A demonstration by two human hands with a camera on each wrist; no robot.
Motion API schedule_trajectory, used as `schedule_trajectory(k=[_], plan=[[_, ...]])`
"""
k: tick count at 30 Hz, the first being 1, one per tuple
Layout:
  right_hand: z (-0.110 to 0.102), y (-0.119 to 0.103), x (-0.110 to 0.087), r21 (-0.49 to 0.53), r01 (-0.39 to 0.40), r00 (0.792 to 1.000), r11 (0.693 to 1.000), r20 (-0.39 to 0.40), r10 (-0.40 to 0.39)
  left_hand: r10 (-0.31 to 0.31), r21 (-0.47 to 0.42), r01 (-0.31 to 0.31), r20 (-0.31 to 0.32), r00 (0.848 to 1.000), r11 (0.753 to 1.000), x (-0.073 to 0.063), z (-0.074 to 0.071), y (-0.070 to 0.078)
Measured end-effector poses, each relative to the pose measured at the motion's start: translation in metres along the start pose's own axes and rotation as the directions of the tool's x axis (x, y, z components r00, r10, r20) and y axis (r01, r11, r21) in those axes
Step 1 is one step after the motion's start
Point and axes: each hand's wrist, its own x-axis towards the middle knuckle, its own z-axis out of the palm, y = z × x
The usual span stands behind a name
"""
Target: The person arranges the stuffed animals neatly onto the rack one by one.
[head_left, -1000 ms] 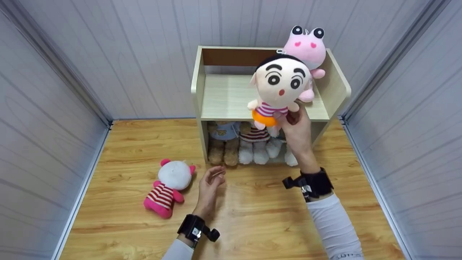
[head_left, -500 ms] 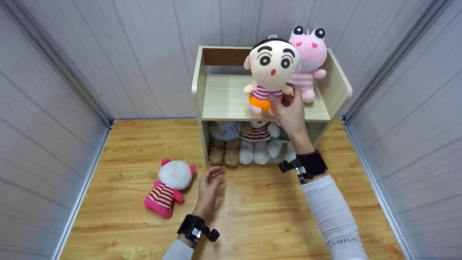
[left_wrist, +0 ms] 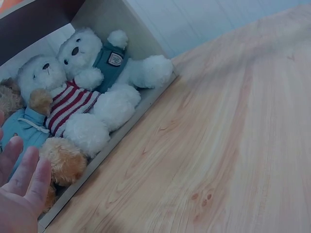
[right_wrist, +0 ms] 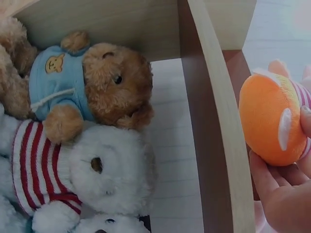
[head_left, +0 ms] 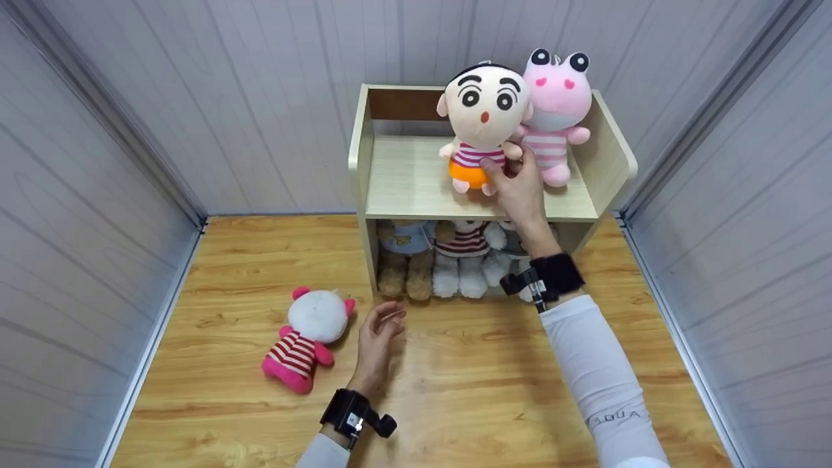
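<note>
My right hand [head_left: 522, 195] grips a boy doll [head_left: 484, 110] with a striped top and orange shorts by its body, over the shelf's top board [head_left: 409, 175]. In the right wrist view, the doll's orange bottom [right_wrist: 265, 121] shows with fingers beneath it. Beside it on the right, a pink frog plush [head_left: 556, 94] leans against the back of the same board. My left hand [head_left: 377, 344] hovers over the floor with loosely bent fingers, holding nothing. To its left lies a pink and white plush [head_left: 316, 316] in a striped outfit.
Under the board sit a brown bear [right_wrist: 114, 80] in a blue top, a white bear [left_wrist: 75, 109] in red stripes, and another white bear [left_wrist: 85, 51] in a green top. Wooden floor [head_left: 455, 390] lies in front; panelled walls [head_left: 84, 130] enclose the sides and back.
My right hand has carried the boy doll away from me and slightly left, over the top board beside the frog. My left hand and the plush on the floor have stayed put.
</note>
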Motion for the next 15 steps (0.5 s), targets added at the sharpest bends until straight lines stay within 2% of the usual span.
schedule_trajectory(k=[7, 11, 15], plan=[[0.003, -0.001, 0.012, -0.040, -0.044, 0.999, 0.998, 0.027, 0.045, 0.007, -0.012, -0.007, -0.020, 1.000, 1.000, 0.001, 0.003, -0.003], [0.003, -0.014, 0.012, -0.057, -0.084, 0.996, 0.995, 0.038, 0.086, 0.010, -0.016, -0.010, 0.010, 1.000, 1.000, 0.003, 0.011, -0.002], [0.001, -0.015, 0.016, -0.088, -0.119, 0.991, 0.989, 0.048, 0.124, 0.023, 0.002, -0.023, 0.041, 0.999, 1.000, 0.005, 0.018, 0.001]])
